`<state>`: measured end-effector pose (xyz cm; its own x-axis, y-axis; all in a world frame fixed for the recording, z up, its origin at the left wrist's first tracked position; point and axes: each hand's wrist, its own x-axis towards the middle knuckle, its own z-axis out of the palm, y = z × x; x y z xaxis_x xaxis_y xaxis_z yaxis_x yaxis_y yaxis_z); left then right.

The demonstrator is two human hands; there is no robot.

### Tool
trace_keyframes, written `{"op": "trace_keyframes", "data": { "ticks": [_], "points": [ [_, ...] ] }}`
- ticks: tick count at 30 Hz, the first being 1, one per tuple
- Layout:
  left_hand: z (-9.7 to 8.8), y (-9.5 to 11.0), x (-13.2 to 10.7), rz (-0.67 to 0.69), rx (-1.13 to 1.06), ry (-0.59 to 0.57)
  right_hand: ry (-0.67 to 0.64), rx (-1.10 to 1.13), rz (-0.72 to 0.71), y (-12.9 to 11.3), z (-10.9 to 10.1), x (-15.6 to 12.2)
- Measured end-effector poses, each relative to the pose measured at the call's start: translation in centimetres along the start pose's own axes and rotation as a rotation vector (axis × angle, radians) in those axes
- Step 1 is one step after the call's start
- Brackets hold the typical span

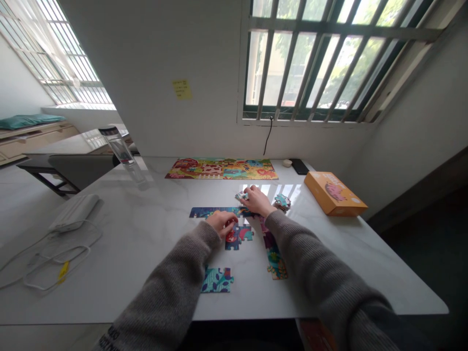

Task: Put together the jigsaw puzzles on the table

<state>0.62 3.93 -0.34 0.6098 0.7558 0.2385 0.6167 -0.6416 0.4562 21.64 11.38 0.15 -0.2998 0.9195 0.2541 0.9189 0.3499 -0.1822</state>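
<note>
My left hand (pixel 221 222) hovers at the left of the partly joined puzzle, fingers loosely bent and apart, above a dark blue puzzle piece with a red figure (pixel 231 239). A pink and teal piece (pixel 246 232) adjoins that one. Behind the hand runs a dark blue strip of joined pieces (pixel 199 212). My right hand (pixel 257 200) reaches past the strip, its fingers closed on a puzzle piece at a small pile (pixel 239 195). Under my right forearm lies a colourful joined column (pixel 274 256). Teal leaf-patterned pieces (pixel 217 280) lie nearer me, partly behind my left sleeve.
A second pile of pieces (pixel 282 201) lies right of my right hand. Farther back are a finished-looking farm picture strip (pixel 221 168) and a black phone (pixel 300 166). An orange box (pixel 334 194) stands right; a bottle (pixel 122 148) and a white device with cable (pixel 74 213) are left.
</note>
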Motion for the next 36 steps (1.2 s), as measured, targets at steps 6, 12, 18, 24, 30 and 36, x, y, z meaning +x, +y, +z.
{"op": "trace_keyframes", "data": {
  "ticks": [6,12,18,24,30,36],
  "points": [
    [0.0,0.2,0.0,0.007,-0.001,0.015,-0.063,-0.036,0.067,-0.5,0.1,0.7],
    [-0.3,0.2,-0.1,-0.053,-0.003,0.08,0.013,0.029,0.046,-0.1,-0.8,0.0],
    [-0.8,-0.1,-0.1,-0.231,-0.148,0.295,0.108,0.267,-0.294,-0.8,-2.0,-3.6],
    [-0.5,-0.7,0.4,-0.273,-0.572,0.397,0.131,0.42,-0.464,-1.9,-3.4,-7.9],
    [0.0,0.3,0.7,-0.245,-0.811,0.263,0.15,0.486,-0.483,-2.6,-4.5,-10.1],
    [0.4,0.9,0.5,-0.223,-0.861,0.181,0.158,0.495,-0.469,-2.6,-4.3,-11.2]
  ]
}}
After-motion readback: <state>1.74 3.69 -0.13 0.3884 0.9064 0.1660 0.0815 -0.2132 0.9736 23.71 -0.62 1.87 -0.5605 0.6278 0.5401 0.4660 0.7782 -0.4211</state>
